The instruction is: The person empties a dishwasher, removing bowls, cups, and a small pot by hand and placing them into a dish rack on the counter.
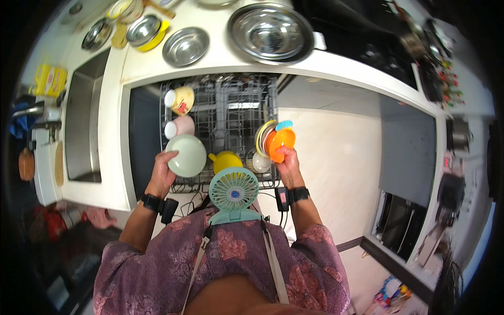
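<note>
My left hand grips a pale green plate by its edge, over the left side of a pulled-out dishwasher rack. My right hand holds an orange bowl at the rack's right side. Other small dishes, one with a yellow rim, lie against the orange bowl; whether the hand holds them too is unclear. In the rack are a yellow cup, a pink cup, a yellow bowl and a white bowl.
A teal neck fan hangs at my chest, covering part of the rack's near edge. On the counter stand a large steel basin, a steel bowl and stacked bowls. A sink is at the left, a stove at upper right.
</note>
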`<action>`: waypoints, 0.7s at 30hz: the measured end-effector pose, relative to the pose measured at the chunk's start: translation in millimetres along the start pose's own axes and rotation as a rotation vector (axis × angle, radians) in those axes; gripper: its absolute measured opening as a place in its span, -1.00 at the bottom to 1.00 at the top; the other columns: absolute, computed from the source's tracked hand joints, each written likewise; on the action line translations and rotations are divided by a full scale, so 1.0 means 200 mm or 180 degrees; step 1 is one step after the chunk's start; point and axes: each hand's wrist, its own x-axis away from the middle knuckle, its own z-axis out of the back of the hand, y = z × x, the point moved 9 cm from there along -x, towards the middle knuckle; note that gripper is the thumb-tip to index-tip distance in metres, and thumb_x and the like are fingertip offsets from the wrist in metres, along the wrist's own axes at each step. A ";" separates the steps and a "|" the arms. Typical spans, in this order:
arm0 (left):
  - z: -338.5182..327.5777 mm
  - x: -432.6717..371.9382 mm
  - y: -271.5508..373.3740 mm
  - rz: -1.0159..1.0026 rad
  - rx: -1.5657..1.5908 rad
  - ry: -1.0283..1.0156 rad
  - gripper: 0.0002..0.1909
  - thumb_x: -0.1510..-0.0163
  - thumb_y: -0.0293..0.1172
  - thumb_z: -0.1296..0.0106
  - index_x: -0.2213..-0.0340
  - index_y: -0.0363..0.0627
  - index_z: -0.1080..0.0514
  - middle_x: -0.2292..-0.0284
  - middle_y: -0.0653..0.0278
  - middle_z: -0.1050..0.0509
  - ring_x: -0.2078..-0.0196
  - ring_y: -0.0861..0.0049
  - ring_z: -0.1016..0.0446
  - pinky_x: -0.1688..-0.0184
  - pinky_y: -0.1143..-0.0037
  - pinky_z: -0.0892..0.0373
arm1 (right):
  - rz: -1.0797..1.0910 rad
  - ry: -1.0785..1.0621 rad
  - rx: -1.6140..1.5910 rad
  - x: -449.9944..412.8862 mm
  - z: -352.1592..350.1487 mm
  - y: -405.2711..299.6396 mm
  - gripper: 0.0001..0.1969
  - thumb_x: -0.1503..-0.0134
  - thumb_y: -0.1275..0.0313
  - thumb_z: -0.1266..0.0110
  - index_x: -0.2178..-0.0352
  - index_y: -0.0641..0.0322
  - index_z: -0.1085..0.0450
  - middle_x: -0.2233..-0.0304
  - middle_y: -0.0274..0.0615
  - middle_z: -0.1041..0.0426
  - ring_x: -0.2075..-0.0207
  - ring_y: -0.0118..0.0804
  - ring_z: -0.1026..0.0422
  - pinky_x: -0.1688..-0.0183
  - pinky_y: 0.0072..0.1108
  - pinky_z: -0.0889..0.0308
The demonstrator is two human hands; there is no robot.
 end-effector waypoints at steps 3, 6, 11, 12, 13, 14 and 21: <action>-0.10 0.14 0.03 -0.0523 -0.0355 -0.0369 -0.69 0.09 -0.51 0.14 0.25 -0.37 -0.29 0.27 0.09 -0.39 0.20 0.35 -0.39 0.11 0.44 -0.29 | 0.0244 0.0058 -0.0255 0.25 0.17 -0.05 -0.55 0.34 0.57 0.07 0.26 0.22 -0.25 0.33 -0.23 -0.35 0.33 -0.21 -0.36 0.34 -0.41 -0.31; -0.09 0.19 -0.10 -0.0029 0.0069 -0.0506 -0.62 0.08 -0.49 0.16 0.17 -0.39 -0.24 0.19 0.06 -0.36 0.14 0.32 -0.35 0.05 0.40 -0.25 | 0.0569 0.0100 -0.0447 0.56 0.25 -0.08 -0.46 0.39 0.59 0.05 0.20 0.22 -0.23 0.26 -0.20 -0.33 0.24 -0.17 -0.33 0.21 -0.31 -0.28; -0.09 0.28 -0.36 0.0381 -0.0182 -0.0769 -0.55 0.09 -0.42 0.12 0.11 -0.31 -0.20 0.17 0.11 -0.34 0.13 0.28 -0.34 0.07 0.31 -0.26 | 0.0957 0.0612 -0.0955 1.14 0.54 -0.02 -0.41 0.38 0.62 0.07 0.15 0.22 -0.18 0.22 -0.15 -0.30 0.19 -0.09 -0.31 0.19 -0.17 -0.27; -0.09 0.30 -0.41 0.0485 -0.0277 -0.0715 -0.53 0.10 -0.40 0.11 0.10 -0.27 -0.19 0.16 0.13 -0.33 0.13 0.25 -0.33 0.10 0.26 -0.27 | 0.1048 0.0675 -0.1020 1.25 0.61 0.02 -0.40 0.39 0.61 0.07 0.14 0.22 -0.18 0.20 -0.14 -0.30 0.18 -0.07 -0.30 0.17 -0.15 -0.25; -0.10 0.33 -0.45 0.0545 -0.0371 -0.0782 -0.53 0.10 -0.40 0.11 0.10 -0.27 -0.19 0.16 0.13 -0.33 0.13 0.25 -0.33 0.10 0.26 -0.27 | 0.1124 0.0733 -0.1109 1.35 0.66 0.04 -0.40 0.39 0.61 0.07 0.14 0.22 -0.18 0.20 -0.14 -0.30 0.18 -0.07 -0.30 0.17 -0.15 -0.25; -0.11 0.34 -0.51 0.0619 -0.0418 -0.0849 -0.52 0.11 -0.39 0.10 0.09 -0.24 -0.18 0.15 0.13 -0.33 0.13 0.24 -0.33 0.14 0.19 -0.29 | 0.1246 0.0835 -0.1201 1.47 0.71 0.05 -0.40 0.38 0.61 0.07 0.14 0.21 -0.17 0.20 -0.14 -0.29 0.17 -0.06 -0.30 0.16 -0.15 -0.24; -0.37 0.39 -0.72 0.0756 -0.0983 -0.1143 -0.49 0.13 -0.34 0.07 0.08 -0.16 -0.18 0.16 0.14 -0.32 0.15 0.17 -0.33 0.32 -0.03 -0.31 | 0.1951 0.1491 -0.1869 2.02 1.18 0.17 -0.42 0.33 0.58 0.08 0.12 0.18 -0.16 0.16 -0.13 -0.28 0.13 -0.05 -0.28 0.09 -0.10 -0.16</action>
